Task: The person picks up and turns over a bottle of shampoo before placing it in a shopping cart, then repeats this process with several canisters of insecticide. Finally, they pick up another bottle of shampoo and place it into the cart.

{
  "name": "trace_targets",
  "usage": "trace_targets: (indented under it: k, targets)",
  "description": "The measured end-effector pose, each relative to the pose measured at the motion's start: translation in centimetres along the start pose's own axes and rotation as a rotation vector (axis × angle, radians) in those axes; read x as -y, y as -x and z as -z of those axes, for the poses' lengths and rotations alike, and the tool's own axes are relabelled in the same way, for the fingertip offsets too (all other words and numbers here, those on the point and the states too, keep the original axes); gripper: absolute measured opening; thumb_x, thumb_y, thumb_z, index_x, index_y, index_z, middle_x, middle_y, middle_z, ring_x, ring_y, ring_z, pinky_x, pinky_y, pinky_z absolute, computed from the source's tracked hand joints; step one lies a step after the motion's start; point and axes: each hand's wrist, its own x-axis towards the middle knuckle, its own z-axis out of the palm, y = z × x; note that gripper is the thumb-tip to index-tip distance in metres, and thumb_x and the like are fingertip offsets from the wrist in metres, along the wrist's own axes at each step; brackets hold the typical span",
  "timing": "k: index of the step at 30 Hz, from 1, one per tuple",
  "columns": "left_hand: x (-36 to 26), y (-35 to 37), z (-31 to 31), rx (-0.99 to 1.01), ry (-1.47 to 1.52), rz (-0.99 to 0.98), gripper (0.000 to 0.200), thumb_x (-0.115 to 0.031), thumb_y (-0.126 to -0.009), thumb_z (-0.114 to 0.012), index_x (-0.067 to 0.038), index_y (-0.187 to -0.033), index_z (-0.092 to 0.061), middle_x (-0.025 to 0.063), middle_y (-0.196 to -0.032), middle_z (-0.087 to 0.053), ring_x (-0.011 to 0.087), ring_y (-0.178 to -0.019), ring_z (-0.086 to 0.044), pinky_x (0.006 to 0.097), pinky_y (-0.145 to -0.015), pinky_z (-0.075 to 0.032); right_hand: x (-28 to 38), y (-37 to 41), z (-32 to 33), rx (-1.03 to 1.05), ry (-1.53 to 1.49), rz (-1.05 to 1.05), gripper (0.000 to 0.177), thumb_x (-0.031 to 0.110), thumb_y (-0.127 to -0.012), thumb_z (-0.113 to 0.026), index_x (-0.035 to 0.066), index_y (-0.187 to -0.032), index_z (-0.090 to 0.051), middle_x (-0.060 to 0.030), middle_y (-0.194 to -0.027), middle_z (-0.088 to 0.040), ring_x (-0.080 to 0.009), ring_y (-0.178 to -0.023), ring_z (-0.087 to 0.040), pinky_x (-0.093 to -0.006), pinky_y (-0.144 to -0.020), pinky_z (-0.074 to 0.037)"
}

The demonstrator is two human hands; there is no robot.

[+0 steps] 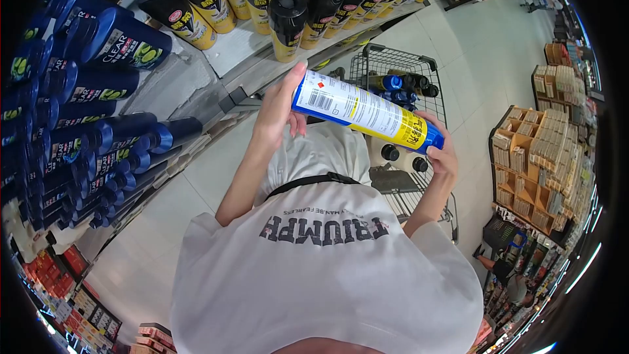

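A blue, white and yellow spray can (357, 113) lies sideways across both of my hands, its printed label with a barcode facing up. At its left end, my left hand (280, 106) holds the base, with the thumb on top. My right hand (443, 151) grips the blue end at the right. Just beyond the can stands a row of black and yellow cans (286, 26) on a shelf (246, 52). Under and behind the held can is a wire shopping cart (393, 56) holding bottles and cans with blue and black caps.
Dark blue shampoo bottles (108, 39) fill the shelves at the left. Wooden racks of small packages (544, 157) stand across the aisle at the right. A person (514, 282) is at the lower right, near stocked shelves.
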Motion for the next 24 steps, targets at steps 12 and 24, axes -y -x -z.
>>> trace_targets:
  k: [12, 24]
  targets:
    - [-0.6, 1.3, 0.5, -0.017, -0.049, -0.103, 0.08, -0.068, -0.098, -0.045, 0.007, -0.12, -0.063, 0.0141, -0.083, -0.072, 0.0202, -0.05, -0.066, 0.0243, -0.035, -0.043, 0.4, -0.9, -0.3, 0.111, 0.124, -0.142, 0.093, 0.008, -0.061, -0.091, -0.007, -0.142, -0.049, -0.0156, -0.132, -0.061, -0.0236, -0.11, -0.067, -0.0382, -0.084, -0.063]
    - [-3.0, 3.9, 0.2, 0.044, -0.366, -0.737, 0.084, -0.028, -0.07, -0.094, -0.002, -0.138, -0.052, 0.0116, -0.11, -0.073, 0.0184, -0.105, -0.07, 0.034, -0.094, -0.054, -5.1, -5.0, -7.6, 0.178, 0.64, -0.003, 0.079, 0.004, -0.058, -0.09, 0.004, -0.13, -0.055, -0.0069, -0.113, -0.067, -0.0163, -0.106, -0.062, -0.0316, -0.096, -0.049]
